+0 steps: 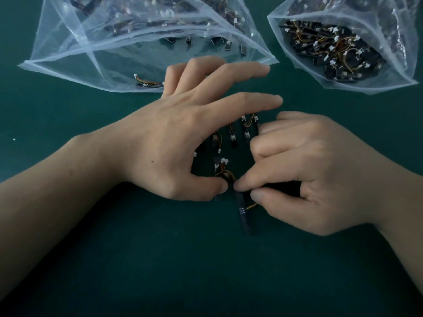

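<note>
Right hand pinching black strip top end, left hand spread over module row, bag edge at fingertips, green bench wide nearside

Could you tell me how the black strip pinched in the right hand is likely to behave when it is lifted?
The black strip looks thin and small against the right hand, so probably light. It runs straight out of the pinch, so likely fairly stiff. Its thin wires curl loosely and may snag.
</note>
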`<state>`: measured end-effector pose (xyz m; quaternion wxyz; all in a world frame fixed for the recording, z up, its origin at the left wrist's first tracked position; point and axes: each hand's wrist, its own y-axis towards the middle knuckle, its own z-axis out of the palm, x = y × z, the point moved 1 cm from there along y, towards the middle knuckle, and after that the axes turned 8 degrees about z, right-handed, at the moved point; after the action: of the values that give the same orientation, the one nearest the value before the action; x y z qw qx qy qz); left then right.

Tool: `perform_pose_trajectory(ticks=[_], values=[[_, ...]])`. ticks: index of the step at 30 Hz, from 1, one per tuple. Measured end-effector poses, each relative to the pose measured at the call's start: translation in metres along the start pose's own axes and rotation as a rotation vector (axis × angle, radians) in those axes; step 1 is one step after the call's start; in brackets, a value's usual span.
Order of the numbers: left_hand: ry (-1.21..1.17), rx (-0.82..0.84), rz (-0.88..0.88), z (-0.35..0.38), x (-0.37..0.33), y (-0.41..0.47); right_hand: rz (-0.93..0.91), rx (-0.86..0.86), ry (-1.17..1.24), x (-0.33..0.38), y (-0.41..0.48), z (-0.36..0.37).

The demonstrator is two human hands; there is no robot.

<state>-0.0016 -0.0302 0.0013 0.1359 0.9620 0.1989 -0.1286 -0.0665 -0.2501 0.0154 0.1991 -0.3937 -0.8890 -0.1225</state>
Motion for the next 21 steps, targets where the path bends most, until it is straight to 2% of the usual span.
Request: perform_pose_trajectory(ticks=[15, 21], values=[[0.013, -0.001, 0.016, 0.0004, 0.0007, -0.0008, 0.013, -0.015, 0.048, -0.0029, 0.0003, 0.0026], [0.02, -0.001, 0.007, 0.0007, 0.0004, -0.0007, 0.062, -0.101, 0.003, -0.0049, 0.0026, 0.0018]])
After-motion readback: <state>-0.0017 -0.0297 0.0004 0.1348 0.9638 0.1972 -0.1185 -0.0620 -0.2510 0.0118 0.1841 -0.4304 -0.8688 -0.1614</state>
